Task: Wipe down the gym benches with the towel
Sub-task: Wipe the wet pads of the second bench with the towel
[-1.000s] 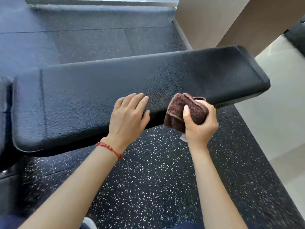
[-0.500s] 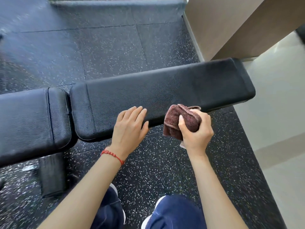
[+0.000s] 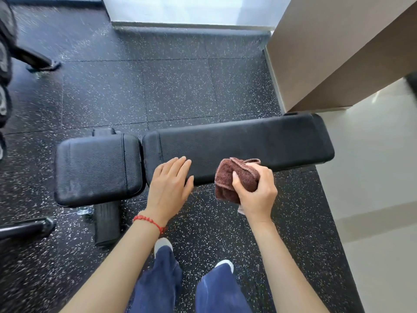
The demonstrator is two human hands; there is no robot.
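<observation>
The right hand (image 3: 256, 190) grips a bunched brown towel (image 3: 234, 179), fingers and thumb curled round it, at the near edge of the long back pad (image 3: 248, 141); whether cloth touches vinyl there cannot be told. To wipe well, I judge it should open the bundle flatter, press it onto the pad and sweep lengthwise in overlapping passes, edges included. The left hand (image 3: 169, 184) lies flat, fingers straight, on the same pad's near edge. The seat pad (image 3: 94, 168) lies just beside it on the speckled floor (image 3: 180, 91).
</observation>
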